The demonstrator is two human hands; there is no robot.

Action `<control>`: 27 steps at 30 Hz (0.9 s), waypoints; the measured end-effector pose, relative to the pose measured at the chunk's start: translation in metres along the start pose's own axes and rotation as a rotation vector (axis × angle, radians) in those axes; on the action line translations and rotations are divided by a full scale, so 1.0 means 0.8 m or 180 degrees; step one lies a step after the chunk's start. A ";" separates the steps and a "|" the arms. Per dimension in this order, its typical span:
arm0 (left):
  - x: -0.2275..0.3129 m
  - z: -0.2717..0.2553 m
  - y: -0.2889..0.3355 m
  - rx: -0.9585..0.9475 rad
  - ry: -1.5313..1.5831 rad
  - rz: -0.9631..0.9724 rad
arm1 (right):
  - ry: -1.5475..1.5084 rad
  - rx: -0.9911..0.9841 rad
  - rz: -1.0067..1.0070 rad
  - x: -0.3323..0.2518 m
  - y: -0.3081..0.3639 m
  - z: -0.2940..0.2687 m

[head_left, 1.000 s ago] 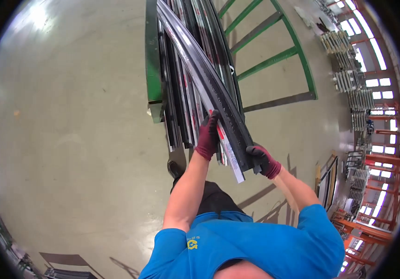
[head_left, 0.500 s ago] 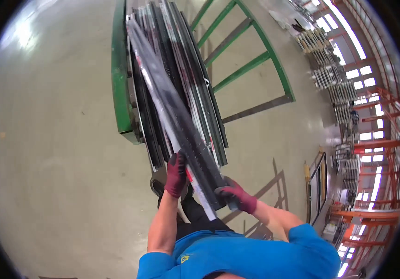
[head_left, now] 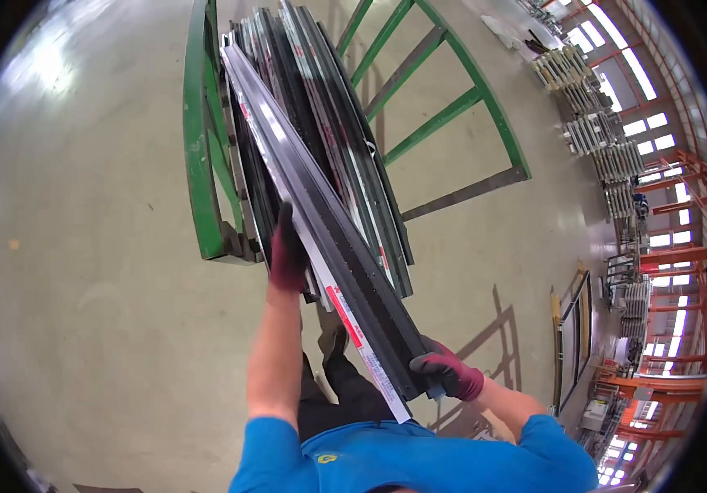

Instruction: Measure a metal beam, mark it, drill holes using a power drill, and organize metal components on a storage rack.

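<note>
Your left hand (head_left: pixel 288 255) has moved farther up along the dark profile (head_left: pixel 320 215) since half a second ago, away from its near end, and the red label (head_left: pixel 345 316) that it partly covered then now shows below it. The profile's near end sits lower in view, closer to your waist, while your right hand (head_left: pixel 452 374) remains at that end.

Your left fingers point forward, nearly straight, along the profile's left edge; what they do underneath is hidden, so I cannot tell whether they grip. Your right fingers (head_left: pixel 427 362) are curled over the right edge by the near end, grasping the profile. Both your hands wear dark red and black gloves.

The profile lies slantwise above the stack of long profiles (head_left: pixel 333 140), its near end jutting past theirs toward you. The green post (head_left: pixel 197 156) stands left of the stack, the green barred frame (head_left: pixel 495 123) right.
</note>
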State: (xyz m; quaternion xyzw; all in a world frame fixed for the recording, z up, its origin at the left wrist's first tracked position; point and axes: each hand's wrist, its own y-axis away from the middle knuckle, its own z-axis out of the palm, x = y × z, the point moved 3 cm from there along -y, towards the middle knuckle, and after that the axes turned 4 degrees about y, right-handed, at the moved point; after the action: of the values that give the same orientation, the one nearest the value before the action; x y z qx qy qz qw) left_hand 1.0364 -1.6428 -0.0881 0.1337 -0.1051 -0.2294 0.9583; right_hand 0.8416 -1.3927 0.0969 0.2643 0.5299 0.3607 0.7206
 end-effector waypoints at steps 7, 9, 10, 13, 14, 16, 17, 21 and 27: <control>-0.042 0.047 -0.053 0.1646 -0.1645 0.0376 | -0.0475 -0.0092 0.0228 0.019 0.039 -0.096; -0.061 0.082 -0.008 0.1587 -0.3151 0.0786 | -0.1103 -0.0474 0.0483 0.092 0.089 -0.117; -0.073 0.086 0.011 0.1665 -0.3675 0.1261 | -0.1415 -0.0672 0.0629 0.130 0.122 -0.133; -0.109 0.055 0.044 0.2145 -0.4488 0.0886 | -0.2345 -0.1227 0.1052 0.154 0.101 -0.143; -0.115 0.041 0.052 0.2387 -0.4777 0.0649 | -0.2639 -0.1398 0.1186 0.169 0.100 -0.155; -0.132 0.048 0.065 0.2174 -0.5013 -0.0098 | -0.1332 -0.0506 0.1220 0.247 0.100 -0.220; -0.133 0.042 0.068 0.2200 -0.5021 -0.0105 | -0.1365 -0.0489 0.1391 0.280 0.088 -0.248; -0.116 0.006 0.094 0.2295 -0.5380 0.0188 | -0.1919 -0.1207 0.1355 0.244 0.074 -0.152; -0.117 0.011 0.109 0.2171 -0.5484 0.0236 | -0.2202 -0.1252 0.1344 0.281 0.069 -0.148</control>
State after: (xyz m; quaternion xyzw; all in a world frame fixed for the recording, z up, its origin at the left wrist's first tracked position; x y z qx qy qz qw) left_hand 0.9882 -1.5260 -0.0664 0.1883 -0.8471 -0.1755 0.4649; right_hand 0.7555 -1.1803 -0.0250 0.3296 0.1136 0.4842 0.8025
